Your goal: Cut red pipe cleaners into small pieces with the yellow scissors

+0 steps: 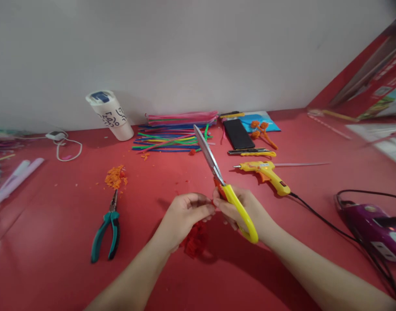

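My right hand [245, 211] is closed around a pair of scissors [209, 155] with a yellow handle, its blades together and pointing up and to the left. Beside it, my left hand [188, 216] pinches a small red piece [214, 201] between thumb and fingertips. The fingertips of both hands meet at this piece, so its full shape is hidden. Below them on the red table lies a pile of red fuzzy bits [195, 241], partly covered by my left hand. Teal-handled pliers [110, 226] rest to the left, their tip at a heap of orange clippings [116, 177].
Pipe cleaners [172, 138] in several colours lie along the wall near a white tumbler [112, 116]. To the right are a black phone [239, 134], a utility knife [248, 152], orange pipe-cleaner shapes [259, 129], a yellow glue gun [266, 172] and a corded purple power strip [371, 229].
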`<state>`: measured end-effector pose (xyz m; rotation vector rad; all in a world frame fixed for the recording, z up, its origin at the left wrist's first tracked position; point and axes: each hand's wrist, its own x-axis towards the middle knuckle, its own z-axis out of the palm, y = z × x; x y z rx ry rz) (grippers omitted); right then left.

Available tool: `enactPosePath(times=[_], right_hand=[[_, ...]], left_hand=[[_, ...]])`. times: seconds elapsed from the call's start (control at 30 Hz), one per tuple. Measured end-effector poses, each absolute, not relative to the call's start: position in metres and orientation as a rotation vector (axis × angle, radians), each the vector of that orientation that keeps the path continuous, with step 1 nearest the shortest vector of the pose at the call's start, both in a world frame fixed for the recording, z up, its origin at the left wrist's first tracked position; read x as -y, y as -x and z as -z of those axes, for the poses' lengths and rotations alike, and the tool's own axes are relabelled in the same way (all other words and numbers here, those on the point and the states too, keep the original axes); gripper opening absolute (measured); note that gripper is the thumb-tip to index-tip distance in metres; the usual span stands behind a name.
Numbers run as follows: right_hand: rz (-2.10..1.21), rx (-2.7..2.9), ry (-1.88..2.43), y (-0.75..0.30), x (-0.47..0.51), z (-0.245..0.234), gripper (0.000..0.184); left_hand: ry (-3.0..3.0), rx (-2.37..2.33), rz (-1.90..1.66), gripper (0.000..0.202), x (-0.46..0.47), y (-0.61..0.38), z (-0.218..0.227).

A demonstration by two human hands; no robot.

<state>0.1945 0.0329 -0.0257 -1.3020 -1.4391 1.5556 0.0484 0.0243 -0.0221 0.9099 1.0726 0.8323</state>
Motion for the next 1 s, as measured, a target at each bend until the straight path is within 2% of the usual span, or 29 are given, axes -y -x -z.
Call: enactPosePath(times=[0.2,0.33,0.57,1.0], right_hand=[[-1.385,1.625,1.361,-0.198,-0.033,0.022,0.012],[-1.014,1.979,1.436,-0.21,-0.035,0.023,0.023],[-0.554,2.497,1.519,-0.215,-0.03,0.031,0.023],[-0.234,2.667,1.422,-0.212,-0.026,0.046,0.029]], left_hand=[[-0.92,-1.178,-0.887,0.006,-0.026,-0.05,0.021],[-0.775,-1.171,-1.102,0.01,-0.032,-0.041,0.021],[-0.646,-1.115,-1.358,0.008,-0.041,-0.026,0.022],[-0.68,-1.12,-1.497,0.001,-0.041,-0.023,0.02]])
